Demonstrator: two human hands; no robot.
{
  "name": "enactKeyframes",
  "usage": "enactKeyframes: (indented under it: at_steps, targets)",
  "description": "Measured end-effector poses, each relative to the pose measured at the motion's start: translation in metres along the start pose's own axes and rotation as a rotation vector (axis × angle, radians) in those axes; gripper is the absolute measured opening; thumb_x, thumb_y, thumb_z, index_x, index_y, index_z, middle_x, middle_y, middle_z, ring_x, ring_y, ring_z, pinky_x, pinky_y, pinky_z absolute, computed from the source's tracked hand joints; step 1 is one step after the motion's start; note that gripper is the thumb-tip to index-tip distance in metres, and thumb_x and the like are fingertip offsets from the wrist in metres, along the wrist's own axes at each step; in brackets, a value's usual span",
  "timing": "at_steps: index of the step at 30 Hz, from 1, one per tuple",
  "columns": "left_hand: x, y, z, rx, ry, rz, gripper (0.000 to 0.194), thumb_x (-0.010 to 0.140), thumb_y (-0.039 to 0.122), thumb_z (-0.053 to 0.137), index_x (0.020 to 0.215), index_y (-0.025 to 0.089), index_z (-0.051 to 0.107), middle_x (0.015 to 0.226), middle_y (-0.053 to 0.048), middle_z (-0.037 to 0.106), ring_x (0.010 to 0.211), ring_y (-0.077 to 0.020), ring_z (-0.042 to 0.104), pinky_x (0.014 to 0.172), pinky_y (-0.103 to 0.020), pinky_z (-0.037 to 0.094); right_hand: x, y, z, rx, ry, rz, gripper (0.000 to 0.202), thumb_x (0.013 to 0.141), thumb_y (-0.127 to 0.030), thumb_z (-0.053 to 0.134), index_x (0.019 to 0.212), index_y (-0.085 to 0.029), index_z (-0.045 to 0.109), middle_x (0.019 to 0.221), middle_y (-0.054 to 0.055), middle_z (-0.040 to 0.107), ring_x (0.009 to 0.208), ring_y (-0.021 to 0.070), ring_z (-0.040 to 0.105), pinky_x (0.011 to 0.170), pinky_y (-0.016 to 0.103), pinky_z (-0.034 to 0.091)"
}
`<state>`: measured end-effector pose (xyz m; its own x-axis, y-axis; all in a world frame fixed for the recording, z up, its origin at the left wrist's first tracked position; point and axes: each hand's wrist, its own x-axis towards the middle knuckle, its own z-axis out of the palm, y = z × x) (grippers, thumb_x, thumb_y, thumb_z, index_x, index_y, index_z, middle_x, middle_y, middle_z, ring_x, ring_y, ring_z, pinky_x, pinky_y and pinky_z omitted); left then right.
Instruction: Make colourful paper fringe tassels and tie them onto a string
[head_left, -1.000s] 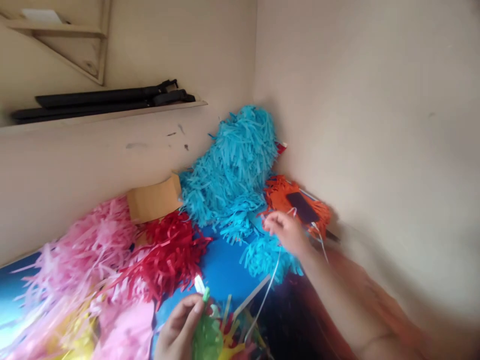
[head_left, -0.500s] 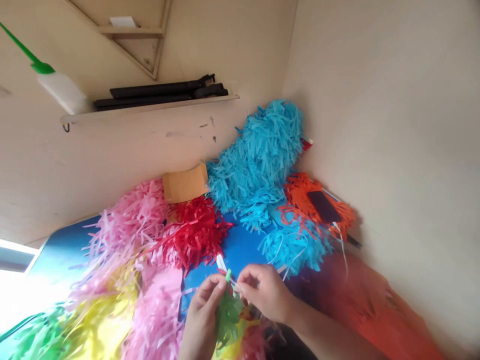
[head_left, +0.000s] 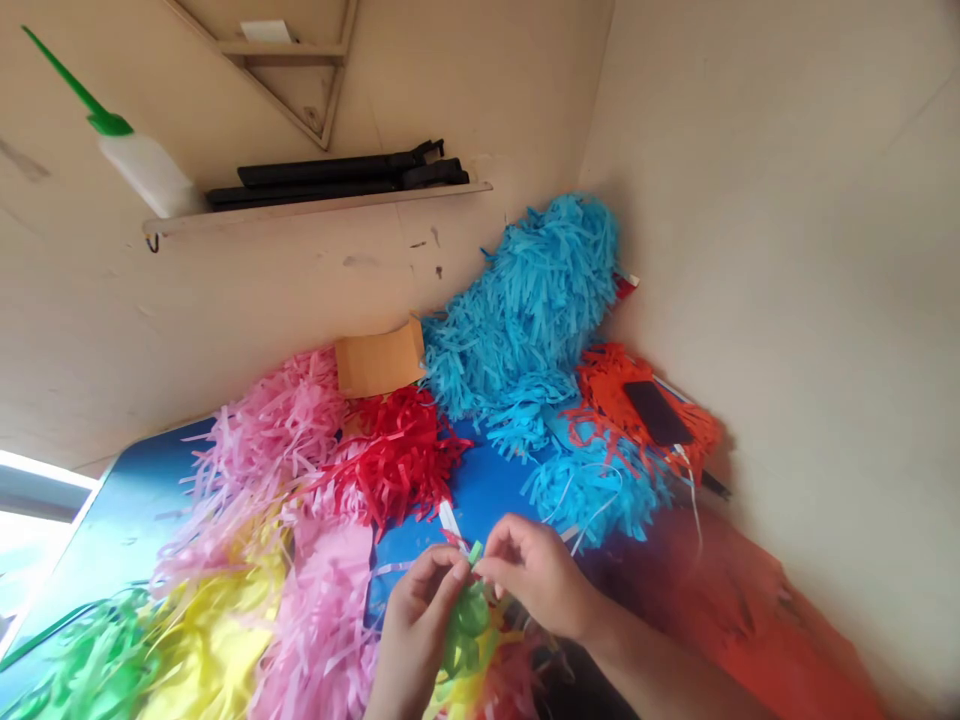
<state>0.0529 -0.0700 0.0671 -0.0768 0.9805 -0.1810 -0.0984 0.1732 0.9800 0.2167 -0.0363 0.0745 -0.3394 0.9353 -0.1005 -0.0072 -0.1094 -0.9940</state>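
Note:
My left hand (head_left: 424,610) is closed in a pinch on the top of a light green paper fringe (head_left: 466,625). Close beside it, my right hand (head_left: 534,578) pinches at the same spot, its fingertips almost touching those of the left; what lies between them is too small to make out. The green strips hang below the fingers, over yellow and pink ones. Just beyond the fingertips lies a white strip (head_left: 448,518) on the blue table (head_left: 487,490).
Fringed paper in pink (head_left: 277,420), red (head_left: 401,450), yellow (head_left: 217,640), green (head_left: 90,660) and blue (head_left: 532,290) covers much of the table. A phone (head_left: 658,412) with a white cable rests on orange fringe (head_left: 604,375). A bottle (head_left: 146,170) stands on the wall shelf (head_left: 322,207).
The whole scene has shifted slightly right as the head turned. My fingertips have come closer together around the top of the green fringe, which both hands stay near.

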Motion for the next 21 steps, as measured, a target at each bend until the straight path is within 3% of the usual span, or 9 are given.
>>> enactKeyframes:
  at_steps: [4, 6, 9, 11, 15, 21]
  targets:
    - [-0.002, 0.002, -0.001, 0.275, -0.062, 0.178, 0.028, 0.083, 0.046, 0.069, 0.076, 0.018, 0.070, 0.076, -0.004, 0.069, 0.075, -0.0185, 0.066, 0.071, -0.026, 0.052, 0.007, 0.006, -0.004, 0.174, -0.125, 0.105, 0.041, 0.068, -0.029, 0.081, 0.100, -0.020, 0.058, 0.061, -0.009, 0.062, 0.049, 0.0094, 0.057, 0.051, 0.020, 0.046]
    - [-0.002, 0.001, -0.003, 0.358, -0.059, 0.249, 0.024, 0.084, 0.043, 0.068, 0.080, 0.019, 0.069, 0.077, -0.005, 0.072, 0.074, -0.0192, 0.068, 0.069, -0.027, 0.054, 0.008, 0.007, -0.006, 0.147, -0.132, 0.097, 0.034, 0.069, -0.034, 0.081, 0.092, -0.019, 0.062, 0.062, -0.007, 0.061, 0.051, 0.0090, 0.056, 0.052, 0.020, 0.046]
    - [0.001, 0.000, -0.007, 0.432, -0.030, 0.352, 0.024, 0.088, 0.036, 0.064, 0.107, 0.021, 0.066, 0.083, -0.005, 0.076, 0.074, -0.0193, 0.073, 0.068, -0.028, 0.058, 0.007, 0.007, -0.008, 0.077, -0.114, 0.071, 0.023, 0.075, -0.036, 0.075, 0.078, -0.018, 0.061, 0.062, -0.005, 0.060, 0.054, 0.0094, 0.057, 0.055, 0.021, 0.046]
    - [0.005, 0.002, -0.008, 0.551, -0.040, 0.500, 0.028, 0.090, 0.031, 0.063, 0.116, 0.025, 0.066, 0.088, -0.005, 0.079, 0.080, -0.0201, 0.075, 0.073, -0.029, 0.060, 0.006, 0.007, -0.008, 0.033, -0.105, 0.058, 0.021, 0.076, -0.035, 0.073, 0.078, -0.018, 0.060, 0.062, -0.005, 0.059, 0.055, 0.0097, 0.056, 0.055, 0.021, 0.045]
    - [0.010, 0.017, -0.010, 0.783, -0.078, 0.809, 0.018, 0.091, 0.024, 0.060, 0.096, 0.028, 0.076, 0.080, -0.003, 0.079, 0.073, -0.0189, 0.075, 0.088, -0.036, 0.058, 0.004, 0.004, -0.007, -0.038, -0.088, 0.009, 0.025, 0.076, -0.039, 0.075, 0.076, -0.018, 0.061, 0.062, -0.005, 0.059, 0.057, 0.0102, 0.055, 0.055, 0.020, 0.043]
    - [-0.010, 0.059, -0.023, 0.661, -0.023, 0.713, 0.018, 0.091, 0.026, 0.059, 0.088, 0.023, 0.077, 0.078, -0.005, 0.077, 0.071, -0.0191, 0.074, 0.062, -0.024, 0.060, 0.000, -0.007, -0.016, -0.125, -0.054, -0.069, 0.024, 0.081, -0.041, 0.071, 0.078, -0.018, 0.065, 0.063, -0.003, 0.063, 0.053, 0.0103, 0.055, 0.051, 0.020, 0.043]
